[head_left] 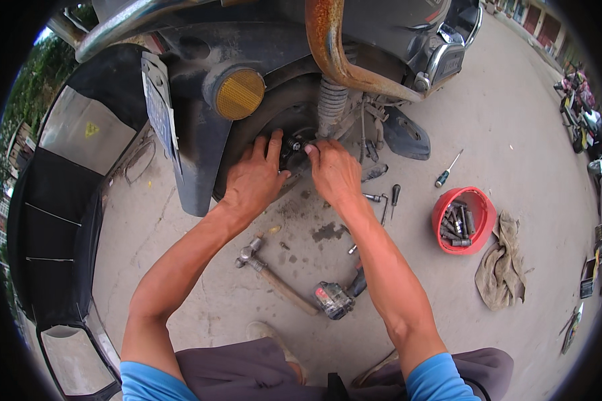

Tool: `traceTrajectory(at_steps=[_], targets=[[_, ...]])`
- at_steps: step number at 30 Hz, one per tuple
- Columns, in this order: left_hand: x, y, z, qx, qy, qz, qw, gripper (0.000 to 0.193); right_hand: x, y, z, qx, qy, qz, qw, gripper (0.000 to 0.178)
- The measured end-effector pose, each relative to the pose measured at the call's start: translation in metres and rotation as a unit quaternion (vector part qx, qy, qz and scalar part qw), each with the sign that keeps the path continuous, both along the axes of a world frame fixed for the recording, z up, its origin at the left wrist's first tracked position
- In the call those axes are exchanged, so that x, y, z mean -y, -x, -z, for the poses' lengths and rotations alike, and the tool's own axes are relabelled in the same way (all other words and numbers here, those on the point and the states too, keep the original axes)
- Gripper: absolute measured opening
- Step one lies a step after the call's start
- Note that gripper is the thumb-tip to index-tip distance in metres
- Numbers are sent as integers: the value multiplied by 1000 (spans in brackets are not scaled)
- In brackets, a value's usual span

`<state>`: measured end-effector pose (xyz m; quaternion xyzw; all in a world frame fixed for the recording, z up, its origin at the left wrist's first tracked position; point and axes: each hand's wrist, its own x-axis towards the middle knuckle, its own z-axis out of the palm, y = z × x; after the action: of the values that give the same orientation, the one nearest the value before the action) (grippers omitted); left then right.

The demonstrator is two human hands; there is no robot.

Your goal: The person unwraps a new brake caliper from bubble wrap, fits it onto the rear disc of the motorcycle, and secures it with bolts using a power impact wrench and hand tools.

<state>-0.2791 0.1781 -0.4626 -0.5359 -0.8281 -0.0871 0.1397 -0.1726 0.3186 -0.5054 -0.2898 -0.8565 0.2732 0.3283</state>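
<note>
My left hand (255,174) lies against the rear wheel of a scooter, fingers stretched over the dark tire (274,110). Close by, my right hand (336,172) has its fingers curled and the thumb and forefinger pinched at the wheel's hub. What sits in that pinch is mostly hidden by the fingers. Between both hands shows a small dark metal fitting (293,144) at the hub. A ribbed shock absorber (332,103) rises just above my right hand. Left of the tire is a round amber reflector (239,94) on the dark mudguard (201,157).
On the concrete lie a ball-peen hammer (274,281), a cordless power tool (334,300), a black-handled screwdriver (395,194) and a teal-handled screwdriver (443,178). A red bowl (489,212) holds several sockets beside a rag (503,267). A rusty tube (326,43) overhangs the wheel.
</note>
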Motion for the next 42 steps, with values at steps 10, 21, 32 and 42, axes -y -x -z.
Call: traceTrajectory(at_steps=[10, 21, 32, 42], targets=[[0, 3, -1, 29, -16, 10, 999, 80, -7, 9, 4, 7, -73, -9, 997, 17], [0, 4, -3, 26, -20, 12, 999, 80, -14, 8, 6, 11, -20, -32, 999, 15], [0, 5, -3, 16, -14, 12, 1000, 82, -20, 7, 8, -56, 22, -58, 997, 18], [-2, -1, -5, -20, -1, 14, 1000, 84, -13, -26, 26, -294, 362, -85, 881, 21]])
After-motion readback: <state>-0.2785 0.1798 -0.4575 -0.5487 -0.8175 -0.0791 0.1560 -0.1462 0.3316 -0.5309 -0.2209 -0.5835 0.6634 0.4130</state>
